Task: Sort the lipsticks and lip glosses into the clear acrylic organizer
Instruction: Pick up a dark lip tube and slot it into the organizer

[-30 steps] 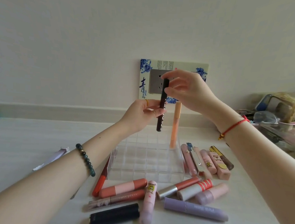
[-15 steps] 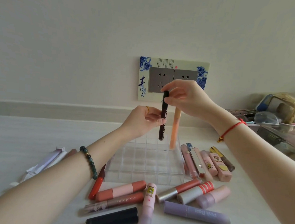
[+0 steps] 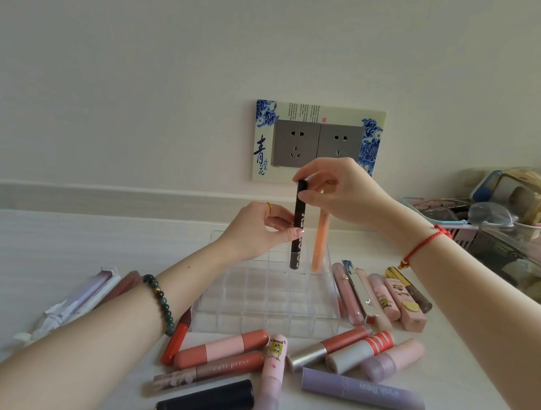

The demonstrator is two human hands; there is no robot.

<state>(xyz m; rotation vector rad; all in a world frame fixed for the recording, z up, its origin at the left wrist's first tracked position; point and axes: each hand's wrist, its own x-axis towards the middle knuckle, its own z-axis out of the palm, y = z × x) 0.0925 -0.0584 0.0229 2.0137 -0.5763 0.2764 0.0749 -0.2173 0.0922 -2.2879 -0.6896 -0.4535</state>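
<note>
Now dark tube [image 3: 298,229] lower, entering organizer [image 3: 267,305]; both hands [image 3: 261,228] [image 3: 344,191] gripping it.

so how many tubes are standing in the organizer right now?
2, both in the back row of the clear acrylic organizer: a slim black tube held by both hands, and a peach-orange tube beside it.
</note>
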